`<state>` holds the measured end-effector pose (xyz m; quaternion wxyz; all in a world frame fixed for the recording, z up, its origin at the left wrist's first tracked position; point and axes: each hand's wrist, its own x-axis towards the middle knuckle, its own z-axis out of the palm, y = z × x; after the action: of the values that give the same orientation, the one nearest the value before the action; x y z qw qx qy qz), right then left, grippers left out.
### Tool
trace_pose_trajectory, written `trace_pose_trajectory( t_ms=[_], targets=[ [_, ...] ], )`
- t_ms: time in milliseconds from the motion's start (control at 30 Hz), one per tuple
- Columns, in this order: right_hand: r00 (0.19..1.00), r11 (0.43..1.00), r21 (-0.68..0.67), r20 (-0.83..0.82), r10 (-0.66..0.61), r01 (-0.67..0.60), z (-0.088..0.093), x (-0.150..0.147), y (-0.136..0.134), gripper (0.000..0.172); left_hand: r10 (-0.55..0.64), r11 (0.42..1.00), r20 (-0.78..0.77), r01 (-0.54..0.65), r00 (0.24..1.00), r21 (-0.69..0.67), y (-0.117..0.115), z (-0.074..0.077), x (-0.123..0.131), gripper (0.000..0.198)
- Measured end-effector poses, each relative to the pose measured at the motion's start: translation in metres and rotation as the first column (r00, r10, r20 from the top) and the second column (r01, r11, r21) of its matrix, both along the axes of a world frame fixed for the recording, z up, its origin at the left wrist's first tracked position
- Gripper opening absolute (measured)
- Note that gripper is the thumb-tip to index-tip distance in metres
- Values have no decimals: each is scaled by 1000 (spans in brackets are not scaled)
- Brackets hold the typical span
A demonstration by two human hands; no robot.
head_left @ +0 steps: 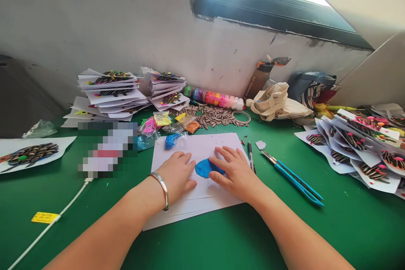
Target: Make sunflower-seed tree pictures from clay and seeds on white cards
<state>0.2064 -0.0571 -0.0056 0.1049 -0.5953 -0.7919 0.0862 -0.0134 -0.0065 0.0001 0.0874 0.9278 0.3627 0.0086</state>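
Observation:
A flat, rounded patch of blue modelling clay (202, 168) lies on a stack of white paper (193, 206) in front of me. My right hand (232, 173) rests over the clay's right side, fingers spread, its fingertips touching the blue and hiding part of it. Just left of the clay, my left hand (177, 175) lies on the paper with fingers stretched out, holding nothing. A bangle circles the left wrist. Behind my left hand, a small bag of blue clay (173, 140) sits at the paper's back edge.
Right of the paper lie a pen (251, 156) and blue tweezers (297, 183). Sunflower seeds (209, 117) and clay packets (161, 119) spread behind. Stacks of seed pictures stand at back left (110, 93) and right (357, 147). A white cable (60, 215) crosses the left.

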Motion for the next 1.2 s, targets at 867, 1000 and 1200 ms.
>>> trace_pose_trajectory(
  t_ms=[867,1000,1200],
  targets=[
    [999,998,-48,31,44,-43,1,-12,-2,51,10,1000,-29,-10,1000,-2,-2,3,1,38],
    [999,999,-44,35,34,-32,0,-12,-1,54,1,1000,-36,-1,999,1,-2,3,1,38],
    [999,999,-38,24,23,-22,-1,-11,-2,55,6,1000,-56,-6,998,-10,-2,7,2,38]
  ],
)
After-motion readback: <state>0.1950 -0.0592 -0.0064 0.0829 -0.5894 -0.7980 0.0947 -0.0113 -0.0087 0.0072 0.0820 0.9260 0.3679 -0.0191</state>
